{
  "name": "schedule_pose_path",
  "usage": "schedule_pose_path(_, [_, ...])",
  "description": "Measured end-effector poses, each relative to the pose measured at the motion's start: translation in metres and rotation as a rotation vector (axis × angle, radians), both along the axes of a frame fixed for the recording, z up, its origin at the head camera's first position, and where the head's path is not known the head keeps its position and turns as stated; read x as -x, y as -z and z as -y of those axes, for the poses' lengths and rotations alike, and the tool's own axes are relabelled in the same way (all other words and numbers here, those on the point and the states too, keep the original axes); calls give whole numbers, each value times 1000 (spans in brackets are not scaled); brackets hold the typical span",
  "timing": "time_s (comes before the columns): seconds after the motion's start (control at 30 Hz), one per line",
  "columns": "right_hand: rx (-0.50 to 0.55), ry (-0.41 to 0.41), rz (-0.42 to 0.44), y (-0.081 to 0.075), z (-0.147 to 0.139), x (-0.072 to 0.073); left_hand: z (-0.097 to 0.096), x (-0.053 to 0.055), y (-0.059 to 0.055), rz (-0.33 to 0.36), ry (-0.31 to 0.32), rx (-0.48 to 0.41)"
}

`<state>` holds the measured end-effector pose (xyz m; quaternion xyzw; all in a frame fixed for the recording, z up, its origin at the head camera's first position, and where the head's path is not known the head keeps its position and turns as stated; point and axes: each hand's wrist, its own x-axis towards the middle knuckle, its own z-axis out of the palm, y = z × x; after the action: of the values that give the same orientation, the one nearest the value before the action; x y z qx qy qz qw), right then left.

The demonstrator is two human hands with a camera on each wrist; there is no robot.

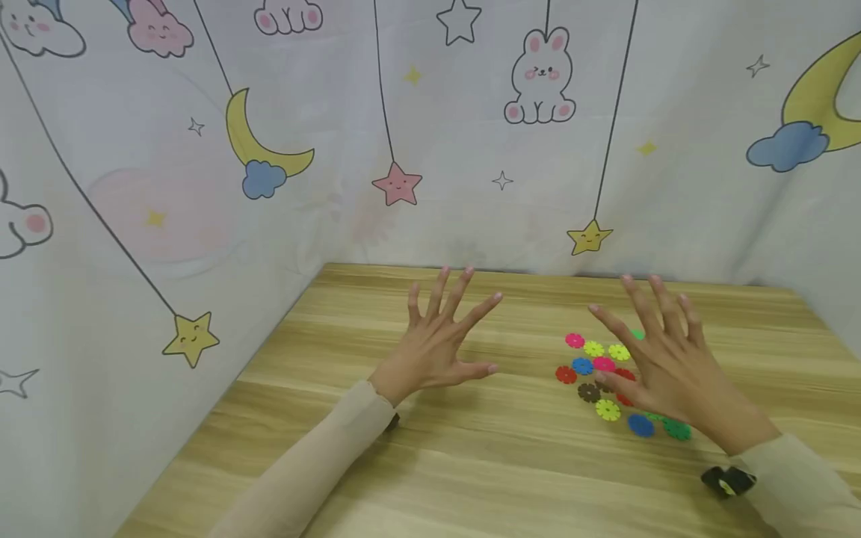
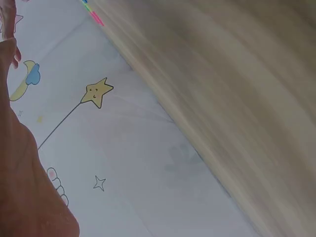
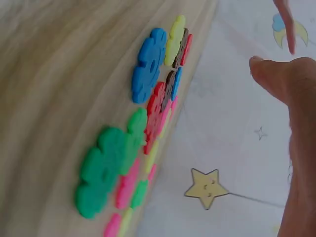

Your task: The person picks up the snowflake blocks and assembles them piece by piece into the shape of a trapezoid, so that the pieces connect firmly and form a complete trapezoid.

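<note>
Spread wide with fingers straight and apart, the left hand and the right hand both hold nothing. They hang over the wood-grain desk, backs up and fingertips toward its far edge, well apart from each other.

Flower-shaped discs lie in a loose cluster on the desk's right half, between its middle and its right edge, some touching or overlapping. In the head view the right hand covers part of the cluster; the right wrist view shows its thumb clear of the pieces. Toward the far edge are a pink disc, two yellow ones and a bit of bright green. A red disc marks the cluster's left side, with a brown disc near it. A blue disc and a green disc lie farthest from the far edge. The left hand is left of the cluster, well apart from it.

Beige sleeves cover both arms, and a dark wrist device shows at the right cuff. Behind the desk's far edge hangs white cloth printed with stars, moons and a rabbit.
</note>
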<state>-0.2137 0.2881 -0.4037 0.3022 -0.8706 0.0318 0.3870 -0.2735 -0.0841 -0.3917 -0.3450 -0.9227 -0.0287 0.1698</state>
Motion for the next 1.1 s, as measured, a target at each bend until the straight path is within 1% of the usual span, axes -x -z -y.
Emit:
schedule_pose_path(0.07, [70, -2, 76, 2, -1, 0, -3, 1, 0, 77, 22, -63])
schedule_pose_path(0.17, [252, -60, 191, 5, -3, 0, -7, 5, 0, 220, 86, -212])
schedule_pose_path(0.23, [380, -106, 246, 7, -3, 1, -10, 7, 1, 310, 122, -305])
schedule_pose_path(0.3, [472, -126, 267, 8, -3, 1, -11, 9, 2, 386, 154, -382])
schedule_pose_path(0.4, [560, -114, 271, 11, -3, 1, -11, 11, 4, 471, 186, -458])
schedule_pose_path(0.5, [617, -90, 294, 15, -6, 0, -10, 12, 5, 559, 228, -528])
schedule_pose_path(0.57, [648, -73, 346, 18, -8, -1, -10, 11, 5, 629, 252, -575])
schedule_pose_path(0.63, [669, -57, 415, 22, -10, -1, -15, 11, 6, 692, 258, -626])
schedule_pose_path(0.7, [683, -52, 489, 25, -11, 0, -24, 11, 7, 724, 253, -668])
schedule_pose_path(0.77, [677, -63, 550, 28, -10, 2, -38, 11, 9, 723, 244, -693])
schedule_pose_path(0.83, [663, -87, 592, 31, -8, 5, -52, 11, 10, 721, 248, -702])
schedule_pose_path(0.9, [665, -112, 640, 33, -5, 8, -66, 12, 13, 742, 256, -715])
schedule_pose_path(1.0, [724, -135, 734, 37, -3, 10, -82, 12, 17, 832, 267, -751])
schedule_pose_path(1.1, [755, -146, 793, 41, -2, 12, -94, 14, 23, 920, 263, -791])
